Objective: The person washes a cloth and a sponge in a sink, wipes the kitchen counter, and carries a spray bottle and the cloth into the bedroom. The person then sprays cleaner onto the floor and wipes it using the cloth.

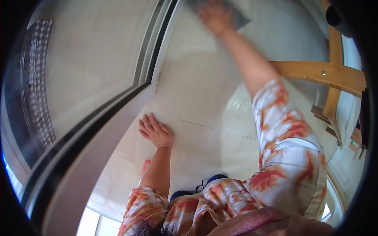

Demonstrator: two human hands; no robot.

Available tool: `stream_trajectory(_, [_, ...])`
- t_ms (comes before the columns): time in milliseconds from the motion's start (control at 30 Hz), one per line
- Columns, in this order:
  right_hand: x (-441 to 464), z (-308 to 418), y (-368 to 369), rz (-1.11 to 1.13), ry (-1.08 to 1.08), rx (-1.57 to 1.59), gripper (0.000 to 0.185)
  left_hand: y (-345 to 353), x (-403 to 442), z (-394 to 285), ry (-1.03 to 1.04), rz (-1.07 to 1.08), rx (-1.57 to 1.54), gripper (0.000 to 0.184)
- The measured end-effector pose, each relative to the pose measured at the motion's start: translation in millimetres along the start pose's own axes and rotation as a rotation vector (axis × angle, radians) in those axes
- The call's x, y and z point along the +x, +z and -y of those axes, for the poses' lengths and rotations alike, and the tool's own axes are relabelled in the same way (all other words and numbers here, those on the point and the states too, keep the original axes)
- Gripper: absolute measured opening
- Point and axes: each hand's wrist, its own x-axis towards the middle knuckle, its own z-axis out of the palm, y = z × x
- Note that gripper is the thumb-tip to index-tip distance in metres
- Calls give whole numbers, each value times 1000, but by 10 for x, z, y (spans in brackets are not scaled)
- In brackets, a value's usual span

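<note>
My left hand [157, 133] lies flat on the pale floor [197, 98], fingers spread, with nothing in it. Stretched far out ahead, my right hand [215, 17] presses on a grey cloth [241, 19] against the floor. That hand is smeared by motion, so its separate fingers are hard to make out. Part of the cloth is hidden under the hand and at the top edge of the view. Beside my left forearm, a small red thing [145, 165] shows partly; its kind is unclear.
A sliding door frame [118, 106] with a glass pane runs along the left. Behind the glass is a checked fabric [39, 78]. Wooden furniture, like a chair frame [303, 70], stands close to my right arm. My dark footwear [216, 178] shows below.
</note>
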Motion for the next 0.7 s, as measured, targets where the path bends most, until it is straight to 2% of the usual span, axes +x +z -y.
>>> stream_trajectory(33, [-572, 359, 136, -193, -304, -225, 44, 10, 24, -8, 15, -3, -27, 56])
stream_trajectory(67, [-1164, 699, 280, -123, -341, 71, 45, 11, 28, -6, 7, -2, 10, 56])
stream_trajectory(100, [-1713, 969, 148, 214, -555, 113, 46, 2, 7, 5, -2, 5, 52, 56])
stream_trajectory(133, [-2341, 1090, 393, 183, -689, 279, 41, 25, -1, 12, 3, -5, 44, 56])
stream_trajectory(167, [-2681, 1058, 304, 455, -804, 503, 36, -14, -20, -5, 15, -3, 34, 56])
stream_trajectory(233, [-2447, 833, 119, 510, -785, 410, 36, -44, -1, 10, 8, 37, 28, 57])
stream_trajectory(267, [-2234, 719, 37, 571, -774, 321, 35, 15, 17, 12, 23, -20, 64, 57])
stream_trajectory(300, [-1901, 649, -191, 518, -630, 214, 35, -1, 11, 17, 29, -16, 60, 57])
stream_trajectory(367, [-1236, 343, -112, 212, -472, 179, 40, -13, 25, -21, 5, 8, 80, 57])
stream_trajectory(500, [-49, -130, -152, -79, -182, 90, 44, 0, 13, -5, 23, -5, 72, 56])
stream_trajectory(567, [-56, -156, -119, -212, -26, 116, 44, 10, -10, -23, 22, 1, 73, 55])
stream_trajectory(633, [-745, 64, -106, -149, 71, 128, 45, 2, 40, -1, 36, 4, 83, 55])
stream_trajectory(700, [-1819, 291, -131, 79, -20, 183, 45, -11, 19, -9, 7, 14, 70, 56])
